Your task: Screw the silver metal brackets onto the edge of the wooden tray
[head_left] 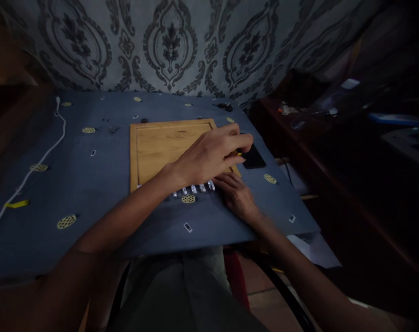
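Observation:
My left hand [212,154] reaches across over the right edge of a wooden tray [154,145]. Its fingers are pinched on a small yellow-tipped thing beside a black phone [254,157]. Below it, my right hand [235,191] rests on the blue table [91,184] with its fingers curled at the end of a row of small silvery parts [195,189]. That row lies along the tray's near edge. Whether the right hand grips one of those parts is hidden by the left hand.
Yellow perforated discs [67,222] and small black-and-white tags [188,227] are scattered over the table. A white cable [39,159] runs down the left side. A dark side table with clutter [299,110] stands to the right. Paper [316,251] lies under the table's right corner.

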Demonstrator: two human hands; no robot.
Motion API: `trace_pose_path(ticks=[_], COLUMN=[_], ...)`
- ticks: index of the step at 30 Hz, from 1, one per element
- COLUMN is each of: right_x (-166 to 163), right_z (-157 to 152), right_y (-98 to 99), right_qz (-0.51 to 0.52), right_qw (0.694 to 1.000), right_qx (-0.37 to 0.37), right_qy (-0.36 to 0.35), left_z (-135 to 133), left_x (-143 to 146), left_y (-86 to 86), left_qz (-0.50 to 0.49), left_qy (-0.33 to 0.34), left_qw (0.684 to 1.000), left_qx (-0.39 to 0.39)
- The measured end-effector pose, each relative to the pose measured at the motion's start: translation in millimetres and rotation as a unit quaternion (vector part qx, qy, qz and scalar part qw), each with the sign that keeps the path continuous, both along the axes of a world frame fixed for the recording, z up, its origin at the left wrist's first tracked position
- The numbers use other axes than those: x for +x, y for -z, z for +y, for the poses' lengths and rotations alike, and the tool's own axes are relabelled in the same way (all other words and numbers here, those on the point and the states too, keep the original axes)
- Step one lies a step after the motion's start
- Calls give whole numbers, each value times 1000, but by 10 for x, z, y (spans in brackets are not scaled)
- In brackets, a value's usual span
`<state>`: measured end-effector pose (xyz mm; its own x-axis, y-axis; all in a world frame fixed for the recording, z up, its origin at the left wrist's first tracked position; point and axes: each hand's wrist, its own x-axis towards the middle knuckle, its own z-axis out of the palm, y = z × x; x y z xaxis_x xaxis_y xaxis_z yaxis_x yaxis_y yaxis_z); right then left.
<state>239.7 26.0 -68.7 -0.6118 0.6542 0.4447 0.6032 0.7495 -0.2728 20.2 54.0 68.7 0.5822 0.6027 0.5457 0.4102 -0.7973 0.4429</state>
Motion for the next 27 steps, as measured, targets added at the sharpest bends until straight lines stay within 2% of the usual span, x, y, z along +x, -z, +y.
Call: trace_pose_path(ticks=[14,21,27], right_x=[17,14,10], right_z=[-1,-1,-3], right_y=[-18,-16,-18], right_qz=[-3,-10,6], right_qw=[1000,1000,999], right_qx=[0,15,40], right_qy=[-3,2,-10], left_z=[12,25,30], left_x=[-5,39,76], left_y=[-37,43,78], left_qz=[-16,-6,-38], left_qy=[4,-15,-24], left_qw=[999,1000,999], left_qx=[-35,1,-28])
